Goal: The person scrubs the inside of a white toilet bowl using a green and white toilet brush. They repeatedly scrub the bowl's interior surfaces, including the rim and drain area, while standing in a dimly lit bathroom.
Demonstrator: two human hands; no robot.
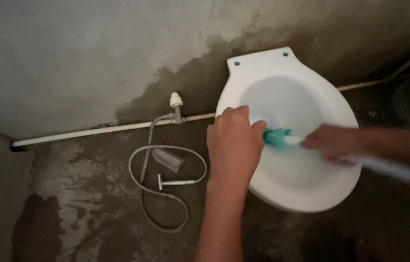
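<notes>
Both of my hands were at the white toilet bowl (pixel 282 187) in the head view. My left hand (pixel 234 145) was curled over the near left edge of the rim, fingers bent and resting on the porcelain as though steadying myself. My right hand (pixel 333 143) was blurred, closed around the pale handle of a toilet brush (pixel 282 138) whose teal bristle head sat just inside the rim, close to my left fingertips.

As for progress, I judged the scrubbing to be under way rather than finished: the brush was in the bowl and the blur suggested a stroke in motion. The inside of the bowl looked white and mostly clean, but the light was poor and I could not tell whether water, foam or dirt lay in it. The bowl carried no seat or lid, only two empty mounting holes at its back.

On the damp concrete floor (pixel 83 213) to the left lay a coiled bidet sprayer hose (pixel 166 191), fed from a pipe (pixel 98 131) along the stained wall (pixel 93 53).
</notes>
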